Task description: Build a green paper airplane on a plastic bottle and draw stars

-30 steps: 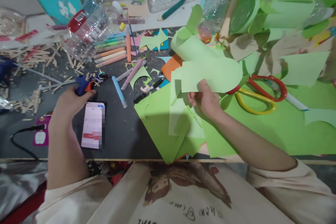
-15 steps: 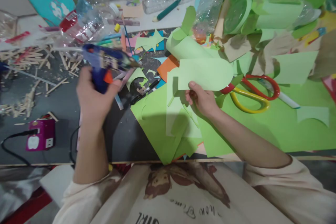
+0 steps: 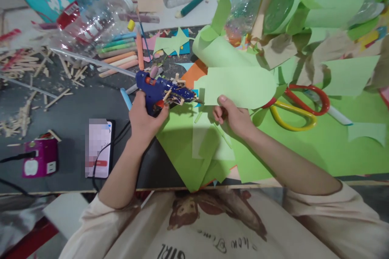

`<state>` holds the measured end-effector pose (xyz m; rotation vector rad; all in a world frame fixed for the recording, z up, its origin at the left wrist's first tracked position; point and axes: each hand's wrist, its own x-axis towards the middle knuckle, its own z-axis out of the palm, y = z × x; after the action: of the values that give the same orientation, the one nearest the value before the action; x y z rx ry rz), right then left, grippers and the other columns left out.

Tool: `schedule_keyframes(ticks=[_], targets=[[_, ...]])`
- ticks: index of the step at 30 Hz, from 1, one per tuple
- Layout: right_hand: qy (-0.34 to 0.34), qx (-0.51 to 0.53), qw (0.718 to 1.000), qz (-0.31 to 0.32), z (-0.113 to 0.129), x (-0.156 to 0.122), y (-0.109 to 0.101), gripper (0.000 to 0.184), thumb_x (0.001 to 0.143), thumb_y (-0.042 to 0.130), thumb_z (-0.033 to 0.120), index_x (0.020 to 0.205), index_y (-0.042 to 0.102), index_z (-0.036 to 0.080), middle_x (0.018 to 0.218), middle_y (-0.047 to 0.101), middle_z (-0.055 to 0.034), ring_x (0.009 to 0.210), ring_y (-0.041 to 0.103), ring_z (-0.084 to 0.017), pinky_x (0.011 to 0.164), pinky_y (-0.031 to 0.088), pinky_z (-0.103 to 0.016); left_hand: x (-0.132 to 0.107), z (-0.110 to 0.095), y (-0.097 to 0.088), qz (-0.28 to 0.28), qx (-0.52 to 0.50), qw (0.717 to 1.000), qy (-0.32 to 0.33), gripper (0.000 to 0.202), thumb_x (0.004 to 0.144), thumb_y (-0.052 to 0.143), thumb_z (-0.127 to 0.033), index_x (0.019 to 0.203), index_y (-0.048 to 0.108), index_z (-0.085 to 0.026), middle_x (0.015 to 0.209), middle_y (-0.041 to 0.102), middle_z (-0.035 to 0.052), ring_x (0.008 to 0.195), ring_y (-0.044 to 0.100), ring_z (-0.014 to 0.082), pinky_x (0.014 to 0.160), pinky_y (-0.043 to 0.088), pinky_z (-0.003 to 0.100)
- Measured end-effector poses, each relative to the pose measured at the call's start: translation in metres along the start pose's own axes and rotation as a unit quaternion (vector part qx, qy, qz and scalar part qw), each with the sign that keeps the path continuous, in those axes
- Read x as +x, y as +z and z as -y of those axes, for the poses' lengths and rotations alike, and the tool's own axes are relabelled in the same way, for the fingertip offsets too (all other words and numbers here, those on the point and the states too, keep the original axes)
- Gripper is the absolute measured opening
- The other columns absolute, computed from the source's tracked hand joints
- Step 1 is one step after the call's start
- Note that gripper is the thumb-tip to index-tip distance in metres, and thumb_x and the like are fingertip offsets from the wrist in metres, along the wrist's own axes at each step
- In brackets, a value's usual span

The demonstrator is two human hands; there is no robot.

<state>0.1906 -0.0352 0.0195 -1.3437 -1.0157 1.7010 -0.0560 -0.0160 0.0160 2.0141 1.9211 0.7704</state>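
Left hand [image 3: 146,115] is wrapped around the grip of a blue glue gun [image 3: 161,91], fingers clamped on it, held just above the tabletop [image 3: 75,105]. The nozzle points right, its tip almost at the left edge of the light green paper piece [image 3: 240,87]; can't tell if it touches. Wood splinters are stuck to the gun body. A black cord runs from the gun toward the near edge, passing the phone [image 3: 99,147].

Right hand [image 3: 234,115] pinches the paper piece at its lower edge, thumb on top, fingers closed under it. The piece is raised off the tabletop, rounded end to the right.

Darker green sheets [image 3: 304,145] lie under and right of both hands. Red and yellow scissors [image 3: 299,107] lie on the sheets just right of the paper piece. Chalk sticks [image 3: 118,54] and a clear plastic bottle [image 3: 91,20] sit behind the gun. Loose wooden sticks [image 3: 27,73] are scattered far left. A purple plug block [image 3: 39,164] sits left of the phone.
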Motion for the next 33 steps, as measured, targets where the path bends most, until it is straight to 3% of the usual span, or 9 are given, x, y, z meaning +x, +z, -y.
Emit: schedule_keyframes(ticks=[11,19,33], targets=[[0.013,-0.023,0.999,0.023,-0.0034,0.0022,-0.0056,0.070,0.075,0.047,0.089,0.046,0.040,0.025,0.047,0.042,0.0022,0.051,0.043,-0.013,0.061,0.042,-0.031,-0.0016,0.0078,0.0116,-0.031,0.007,0.997,0.064,0.041,0.075,0.060,-0.037,0.112,0.055,-0.019,0.095,0.065,0.0061,0.082,0.065,0.0226,0.075,0.052,0.034],[0.019,-0.020,0.999,0.019,-0.0015,0.0025,-0.0044,0.070,0.073,0.050,0.088,0.044,0.040,0.025,0.046,0.042,0.0021,0.049,0.038,-0.012,0.059,0.039,-0.031,0.0000,0.0095,0.0103,-0.012,0.023,0.998,0.059,0.043,0.076,0.061,-0.037,0.114,0.055,-0.019,0.105,0.067,0.0101,0.100,0.068,0.0288,0.085,0.055,0.037],[0.015,-0.008,1.000,0.021,-0.0035,0.0015,-0.0057,0.071,0.070,0.053,0.089,0.042,0.044,0.025,0.043,0.040,0.0029,0.048,0.039,-0.012,0.057,0.038,-0.031,-0.0019,0.0113,0.0125,-0.028,0.030,0.997,0.069,0.050,0.076,0.061,-0.037,0.122,0.055,-0.018,0.109,0.068,0.0111,0.104,0.068,0.0287,0.086,0.055,0.036]])
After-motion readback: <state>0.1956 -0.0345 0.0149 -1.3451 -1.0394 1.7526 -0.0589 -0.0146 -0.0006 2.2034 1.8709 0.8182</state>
